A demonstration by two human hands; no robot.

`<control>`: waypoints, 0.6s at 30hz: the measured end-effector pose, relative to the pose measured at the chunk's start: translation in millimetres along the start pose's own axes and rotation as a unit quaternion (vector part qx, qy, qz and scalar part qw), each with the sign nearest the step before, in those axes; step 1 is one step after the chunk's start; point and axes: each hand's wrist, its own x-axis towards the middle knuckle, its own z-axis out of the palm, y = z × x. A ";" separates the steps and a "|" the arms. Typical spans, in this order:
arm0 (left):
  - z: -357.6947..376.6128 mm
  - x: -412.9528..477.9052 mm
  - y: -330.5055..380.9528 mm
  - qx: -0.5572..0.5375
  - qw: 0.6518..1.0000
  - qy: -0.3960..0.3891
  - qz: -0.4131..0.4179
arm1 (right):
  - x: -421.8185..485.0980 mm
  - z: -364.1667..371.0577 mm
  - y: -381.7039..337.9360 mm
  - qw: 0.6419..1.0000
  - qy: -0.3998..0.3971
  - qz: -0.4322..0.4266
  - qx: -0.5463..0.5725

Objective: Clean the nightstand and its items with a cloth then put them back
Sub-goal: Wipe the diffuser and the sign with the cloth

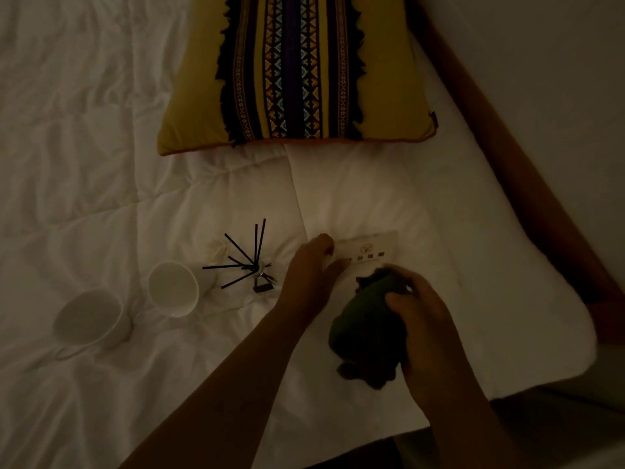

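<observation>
Setting: dim room, white bed (101, 164) w/ rumpled duvet; nightstand itself not in view.
Items off the stand: laid out on the bed, prob. so the stand could be wiped bare & each piece done in turn.
Card: small white sign card (367, 248), faint round symbol + row of dark marks, lay flat on the bed just above both hands.
Left hand: left hand (309, 269) was on the card's left end, fingers curled over that edge, narrow grip; looked like it pinned the card so it wouldn't slide on soft bedding.
Right hand: right hand (422, 319) was closed round a bunched dark green cloth (367, 323); grip full, wad held tight so a firm pad faced the card.
Cloth vs card: cloth's top edge sat at or just below the card's lower edge; contact couldn't be told in the low light.
Cups: two white cups (172, 287) & (89, 316), tilted on the bed, well left of the hands, near each other, apart.
Sticks: holder w/ thin black sticks (252, 262) fanned out, btw the cups & left hand.
Cushion: yellow striped cushion (294, 72) at the head of the bed, untouched.
Step (judged): wiping the card; putting things back not yet begun.
Risk: cups on soft bedding could roll.
</observation>
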 end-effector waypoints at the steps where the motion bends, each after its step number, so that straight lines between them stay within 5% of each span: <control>1: -1.4 -4.9 2.1 -0.026 0.999 -0.008 -0.018 | -3.4 2.9 -3.4 0.998 0.034 -0.042 -0.039; 5: -18.8 -33.3 13.9 -0.174 0.983 -0.010 -0.065 | -6.9 15.3 -6.9 0.958 0.087 -0.199 -0.187; 9: -43.2 -54.5 27.3 -0.250 0.963 -0.011 -0.099 | -8.0 38.3 -7.4 0.881 0.087 -0.310 -0.347; 14: -76.2 -79.0 41.3 -0.324 0.942 -0.011 -0.088 | -17.6 75.8 -6.5 0.870 0.051 -0.364 -0.329; 18: -89.6 -96.0 47.9 -0.344 0.935 0.003 -0.081 | -20.0 79.5 -3.5 0.825 0.056 -0.434 -0.357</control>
